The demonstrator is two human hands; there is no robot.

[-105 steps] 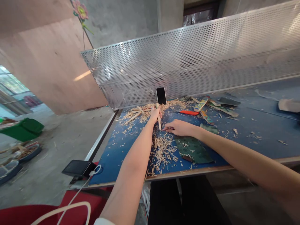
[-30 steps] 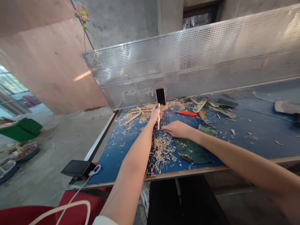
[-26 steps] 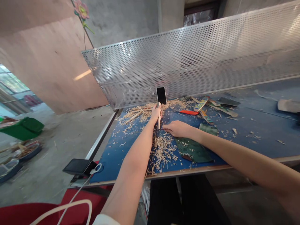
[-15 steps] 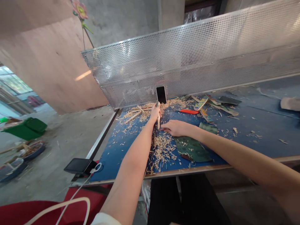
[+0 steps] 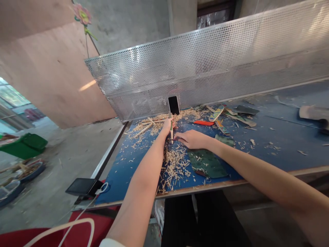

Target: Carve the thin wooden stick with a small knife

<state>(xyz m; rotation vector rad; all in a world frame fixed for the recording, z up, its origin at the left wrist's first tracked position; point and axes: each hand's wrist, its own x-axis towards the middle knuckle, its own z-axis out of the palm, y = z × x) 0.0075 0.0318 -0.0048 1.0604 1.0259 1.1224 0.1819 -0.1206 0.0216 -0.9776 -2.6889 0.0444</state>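
Observation:
My left hand (image 5: 168,125) is closed around a slim pale wooden stick (image 5: 172,135), which points down toward me over the blue tabletop (image 5: 123,171). A bit of green shows on the stick beside my fingers. To the right, my right hand (image 5: 192,139) is closed on a small carving knife (image 5: 175,139); its thin dark blade crosses the stick near its lower end, and its handle is hidden in my fingers. Curled wood shavings (image 5: 176,164) lie heaped below both hands. A dark green cloth (image 5: 209,164) lies under my right wrist, with shavings on it.
A phone (image 5: 174,105) leans on the perforated metal panel (image 5: 144,82) behind my hands. Pale wood strips (image 5: 144,129) lie left; an orange-red object (image 5: 203,122) and patterned scraps (image 5: 222,127) lie right. A black device (image 5: 83,186) with a white cable sits at the near left corner.
The knife blade now shows across the stick, and the stick stands more upright in my left hand. The whole view has shifted slightly.

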